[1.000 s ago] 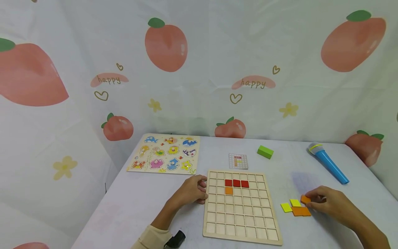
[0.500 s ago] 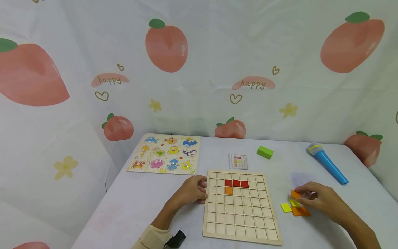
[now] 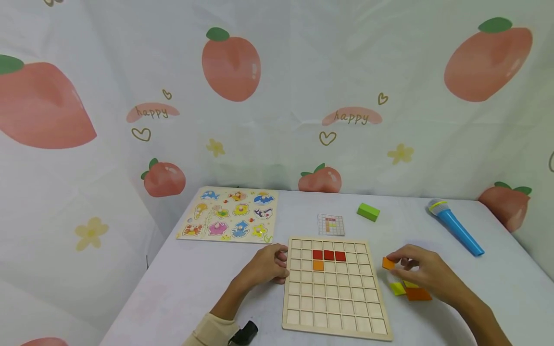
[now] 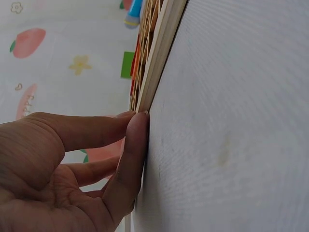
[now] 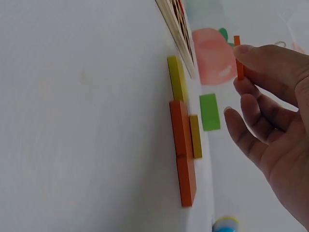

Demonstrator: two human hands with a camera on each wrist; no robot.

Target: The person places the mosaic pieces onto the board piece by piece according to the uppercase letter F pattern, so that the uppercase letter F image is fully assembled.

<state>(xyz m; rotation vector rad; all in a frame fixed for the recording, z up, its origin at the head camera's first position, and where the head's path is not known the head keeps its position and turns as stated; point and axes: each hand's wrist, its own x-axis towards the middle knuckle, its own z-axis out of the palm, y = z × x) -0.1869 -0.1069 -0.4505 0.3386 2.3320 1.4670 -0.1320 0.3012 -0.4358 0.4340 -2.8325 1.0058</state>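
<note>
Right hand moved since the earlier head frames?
Yes: leftward in the head view. The right hand, pinching an orange tile, is now nearer the unmoved grid board.

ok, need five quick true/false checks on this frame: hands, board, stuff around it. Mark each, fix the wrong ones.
1. The left hand pinches the edge of the pale wooden grid board. True.
2. The right hand holds nothing. False: it pinches a flat square orange tile.
3. Three square red tiles sit side by side in one row of the board. True.
4. The green rectangular block sits on the board. False: it lies on the white table.
5. The blue toy microphone lies right of the green block. True.
</note>
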